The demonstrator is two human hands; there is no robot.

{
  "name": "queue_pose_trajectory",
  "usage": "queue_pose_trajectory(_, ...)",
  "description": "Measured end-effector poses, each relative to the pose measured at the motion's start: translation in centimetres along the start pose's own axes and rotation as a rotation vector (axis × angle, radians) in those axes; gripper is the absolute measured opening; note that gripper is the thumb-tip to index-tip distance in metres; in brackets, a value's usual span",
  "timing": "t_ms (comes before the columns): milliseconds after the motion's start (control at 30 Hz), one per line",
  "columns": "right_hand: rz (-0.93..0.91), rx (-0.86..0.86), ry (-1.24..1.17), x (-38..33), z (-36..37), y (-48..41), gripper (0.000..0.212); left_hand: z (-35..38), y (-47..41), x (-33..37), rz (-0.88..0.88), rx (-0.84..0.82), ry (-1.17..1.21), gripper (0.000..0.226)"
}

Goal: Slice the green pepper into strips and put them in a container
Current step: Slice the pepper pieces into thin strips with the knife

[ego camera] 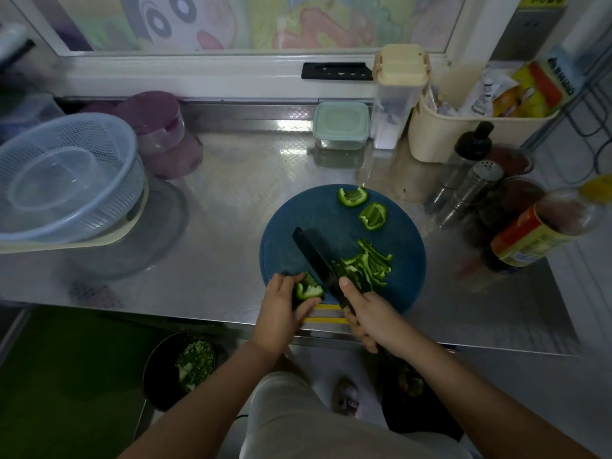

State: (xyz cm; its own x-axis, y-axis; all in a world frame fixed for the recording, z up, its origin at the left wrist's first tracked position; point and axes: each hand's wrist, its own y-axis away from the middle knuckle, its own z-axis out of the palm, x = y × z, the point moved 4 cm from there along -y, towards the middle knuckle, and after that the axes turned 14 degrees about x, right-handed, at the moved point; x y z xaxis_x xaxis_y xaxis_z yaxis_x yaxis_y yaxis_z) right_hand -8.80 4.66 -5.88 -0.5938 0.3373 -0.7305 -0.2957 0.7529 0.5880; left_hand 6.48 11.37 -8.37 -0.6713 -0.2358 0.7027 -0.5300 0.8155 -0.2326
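L hand (pixel 281 303) pinches pepper (pixel 309 288) at board (pixel 298 220) near edge | R hand (pixel 367 316) grips knife (pixel 314 256) beside it | tip: curl grip clear of blade, cut thin, even

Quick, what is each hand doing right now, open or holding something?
Left hand: holds a pepper piece on the board.
Right hand: grips the knife.

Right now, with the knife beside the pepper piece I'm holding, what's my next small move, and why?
Probably bring the knife down through the pepper piece your left hand holds, cutting another strip. The blade sits just right of it, your right hand grips the handle, and cut strips lie beyond the blade.
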Motion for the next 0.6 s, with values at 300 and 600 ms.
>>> queue_pose_trajectory(300,0.037,-0.004,-0.026,0.9,1.0,0.6,0.060,0.1,0.2,0.2,-0.016,0.015,-0.006,0.053)
queue_pose_trajectory(600,-0.128,0.117,0.182,1.7,1.6,-0.4,0.066,0.4,0.4,0.1,-0.062,0.046,-0.028,0.054)
